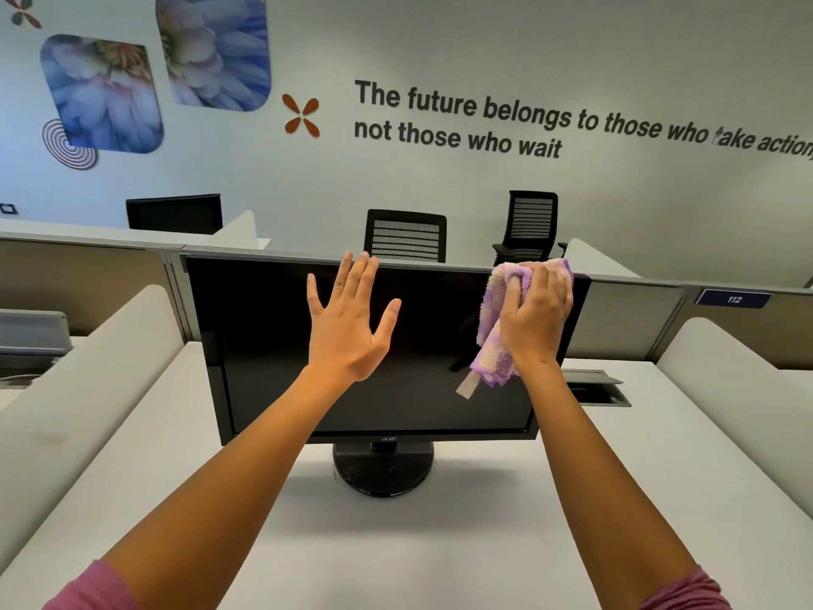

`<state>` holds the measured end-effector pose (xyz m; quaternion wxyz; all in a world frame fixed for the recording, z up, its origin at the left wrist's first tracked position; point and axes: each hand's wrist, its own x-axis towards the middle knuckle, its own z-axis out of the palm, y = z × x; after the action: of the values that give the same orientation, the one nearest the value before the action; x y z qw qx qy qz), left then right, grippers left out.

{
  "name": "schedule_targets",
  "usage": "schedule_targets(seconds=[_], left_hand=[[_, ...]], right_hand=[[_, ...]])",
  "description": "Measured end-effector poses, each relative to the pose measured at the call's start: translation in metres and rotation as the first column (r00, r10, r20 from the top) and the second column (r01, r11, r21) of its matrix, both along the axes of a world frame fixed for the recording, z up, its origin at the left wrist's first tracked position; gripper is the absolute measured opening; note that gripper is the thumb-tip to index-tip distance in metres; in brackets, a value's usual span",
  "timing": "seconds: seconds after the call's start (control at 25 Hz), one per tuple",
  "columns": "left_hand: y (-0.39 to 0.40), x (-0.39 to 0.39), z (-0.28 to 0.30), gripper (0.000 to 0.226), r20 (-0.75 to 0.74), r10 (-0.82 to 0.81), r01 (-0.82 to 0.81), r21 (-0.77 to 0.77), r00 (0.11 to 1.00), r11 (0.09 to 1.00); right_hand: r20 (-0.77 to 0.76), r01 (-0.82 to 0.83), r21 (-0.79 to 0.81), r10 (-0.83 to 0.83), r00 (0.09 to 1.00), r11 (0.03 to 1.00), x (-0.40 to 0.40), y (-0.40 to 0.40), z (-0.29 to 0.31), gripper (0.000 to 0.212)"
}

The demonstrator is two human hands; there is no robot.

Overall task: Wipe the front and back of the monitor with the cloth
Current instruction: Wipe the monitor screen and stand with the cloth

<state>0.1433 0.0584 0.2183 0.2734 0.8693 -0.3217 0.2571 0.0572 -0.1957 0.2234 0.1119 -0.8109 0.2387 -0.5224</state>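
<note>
left hand (347, 319) flat, fingers spread wide, holding nothing, before glossy black monitor (308, 345) | right hand (534, 319) curled round fluffy lilac cloth (492, 328) at screen's upper right corner

The monitor (272, 345) stands on the desk (440, 543), square before the person. The left hand (347, 328) lies against the screen's upper middle; the right hand (534, 317) holds the cloth (490, 319) near its upper right corner. Behind the partition (624, 314) stand two chairs (404, 235).
</note>
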Motion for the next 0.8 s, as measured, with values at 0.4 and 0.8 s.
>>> schedule_targets(seconds=[0.4,0.8], left_hand=[[0.009,0.007,0.007,0.077,0.025,-0.037,0.035,0.057,0.999,0.998],[0.083,0.035,-0.03,0.074,0.1,0.13,-0.132,0.014,0.986,0.991]], right_hand=[[-0.106,-0.084,-0.172,0.067,0.992,0.982,0.031,0.062,-0.001,0.04],[-0.14,-0.196,-0.359,0.155,0.978,0.913,0.082,0.138,-0.017,0.044]])
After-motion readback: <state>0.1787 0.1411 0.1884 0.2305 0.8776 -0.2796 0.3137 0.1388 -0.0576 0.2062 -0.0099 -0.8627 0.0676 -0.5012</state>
